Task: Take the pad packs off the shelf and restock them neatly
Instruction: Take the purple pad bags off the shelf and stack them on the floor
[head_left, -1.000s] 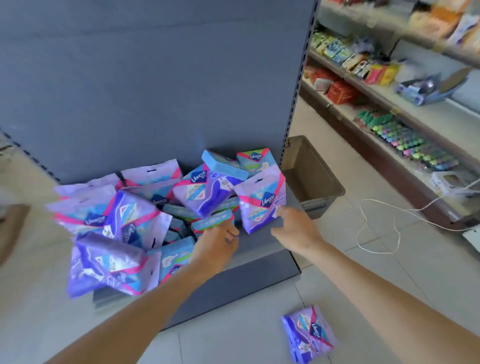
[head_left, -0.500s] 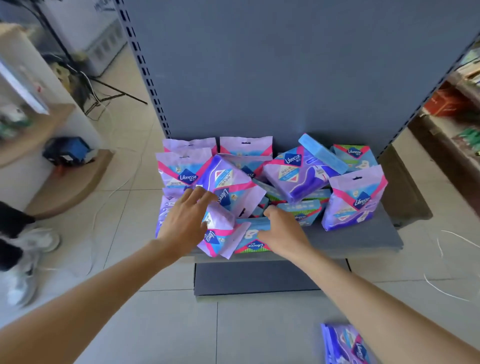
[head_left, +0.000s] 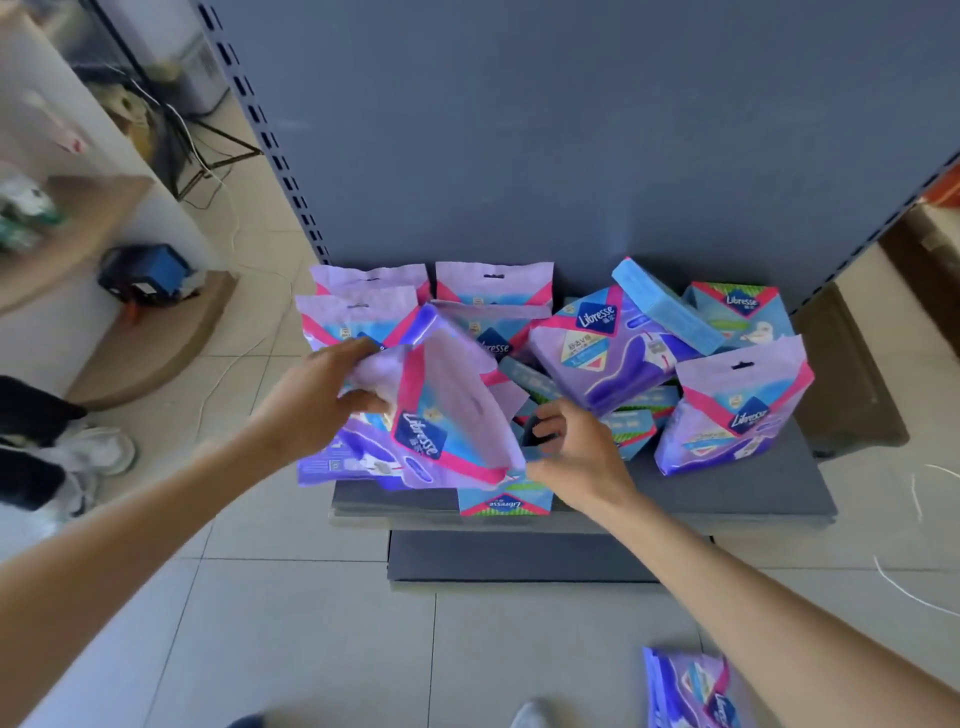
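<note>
Several purple and blue pad packs lie jumbled on the low grey shelf (head_left: 753, 493). My left hand (head_left: 317, 395) grips a large purple pack (head_left: 447, 410) by its top edge and holds it tilted above the pile. My right hand (head_left: 576, 452) has its fingers curled around a small blue pack at the pile's front, mostly hidden behind the lifted pack. A blue-green pack (head_left: 506, 501) hangs over the shelf's front lip. Another purple pack (head_left: 732, 410) stands upright at the right. One pack (head_left: 691, 691) lies on the floor tiles.
A grey back panel (head_left: 571, 130) rises behind the shelf. A brown bin (head_left: 852, 374) sits right of it, with a white cable (head_left: 904, 587) on the floor. At left are a curved wooden counter (head_left: 156, 332), a blue device (head_left: 145, 270) and someone's shoes (head_left: 93, 452).
My left hand has closed on the large purple pack and lifted it off the pile. My right hand moved slightly right onto the small blue pack. The view came closer.
</note>
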